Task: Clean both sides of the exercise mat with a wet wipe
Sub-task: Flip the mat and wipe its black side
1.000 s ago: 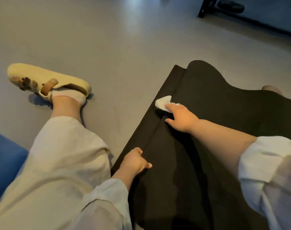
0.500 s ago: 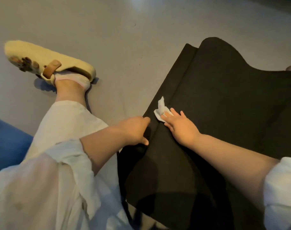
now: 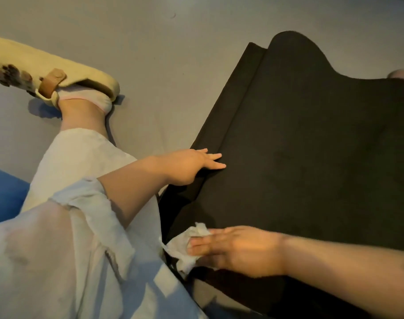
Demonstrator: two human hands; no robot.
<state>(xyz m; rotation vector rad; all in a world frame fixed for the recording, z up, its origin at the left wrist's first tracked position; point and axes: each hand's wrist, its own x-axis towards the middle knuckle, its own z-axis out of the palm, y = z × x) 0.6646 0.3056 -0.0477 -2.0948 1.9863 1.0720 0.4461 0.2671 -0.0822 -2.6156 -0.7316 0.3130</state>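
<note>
The black mat (image 3: 311,157) lies on the grey floor (image 3: 150,54), with its top layer folded over the bottom one. The left hand (image 3: 185,165) rests flat on the mat's left edge, fingers straight and a little apart. The right hand (image 3: 238,248) presses a white wipe (image 3: 185,246) on the near edge, fingers stretched out close together.

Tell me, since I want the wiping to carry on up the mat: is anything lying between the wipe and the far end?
Only the left hand, which rests with straight fingers on the mat near its left edge. The right hand presses the wipe at the mat's near left corner; the rest of the dark surface ahead shows nothing on it.
</note>
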